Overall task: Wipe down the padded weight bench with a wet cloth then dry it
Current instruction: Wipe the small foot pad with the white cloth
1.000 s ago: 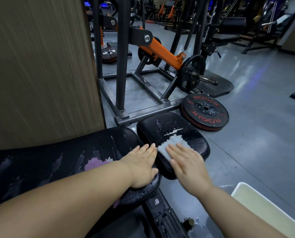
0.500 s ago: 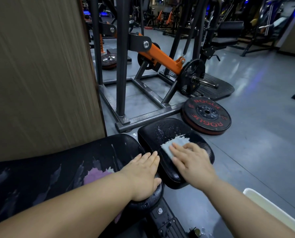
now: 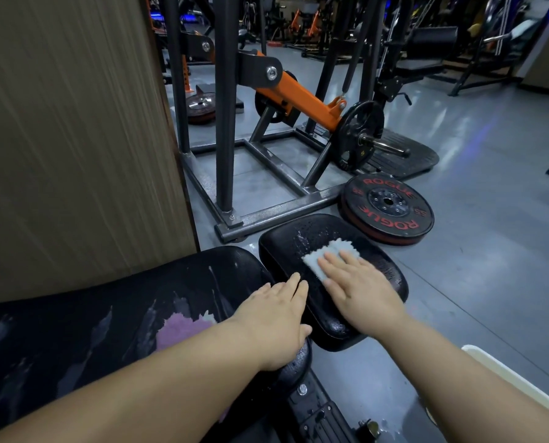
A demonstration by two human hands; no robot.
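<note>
Here, left hand (image 3: pixel 276 318) and right hand (image 3: pixel 359 289) lie flat on two pads (image 3: pixel 202 276) (image 3: pixel 286 251), the right pressing one cloth (image 3: pixel 330 251).

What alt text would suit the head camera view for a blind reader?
A person's right hand presses a white cloth flat on a wet black seat pad, while the left hand rests on the longer bench pad beside it. A weight plate lies on the floor beyond.

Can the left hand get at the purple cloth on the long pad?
Probably yes. The left hand rests flat on the long pad, holding nothing; the purple cloth lies on that pad beside its forearm, nothing else in between.
</note>
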